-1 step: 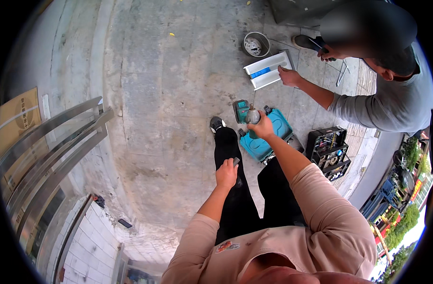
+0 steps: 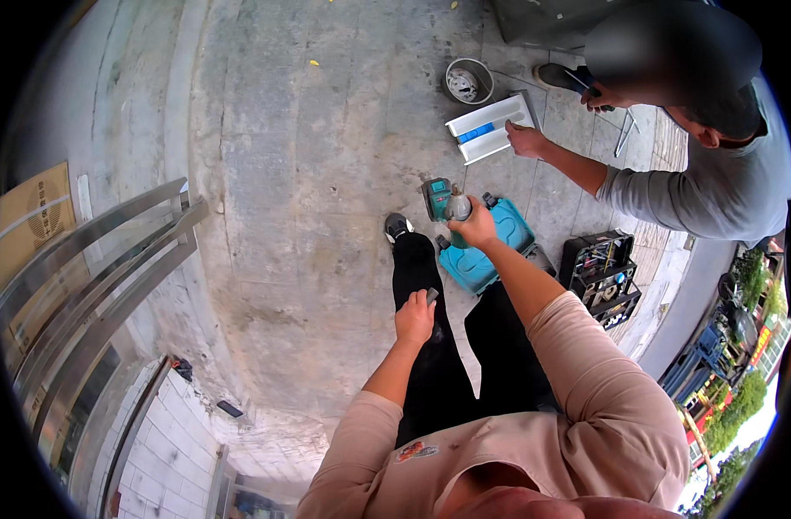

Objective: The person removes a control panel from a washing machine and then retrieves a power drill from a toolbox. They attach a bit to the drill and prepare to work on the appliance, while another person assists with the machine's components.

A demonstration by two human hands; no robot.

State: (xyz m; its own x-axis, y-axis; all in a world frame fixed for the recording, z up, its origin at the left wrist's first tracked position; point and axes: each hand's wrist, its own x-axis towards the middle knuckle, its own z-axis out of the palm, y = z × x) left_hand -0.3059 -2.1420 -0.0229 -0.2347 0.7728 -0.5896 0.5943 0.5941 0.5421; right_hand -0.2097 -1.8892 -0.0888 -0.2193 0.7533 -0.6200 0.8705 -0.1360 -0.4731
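Power tool (image 2: 457, 206) up in our right grip (image 2: 478, 227), case (image 2: 472, 270) at five o'clock; left grip (image 2: 414, 320) clasps dark piece (image 2: 432, 296); results unseen.

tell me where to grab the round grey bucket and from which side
The bucket is likely best taken by the left of its rim, from above: it stands open side up, while a white tray sits close on the near side and a co-worker's shoe is to the right.
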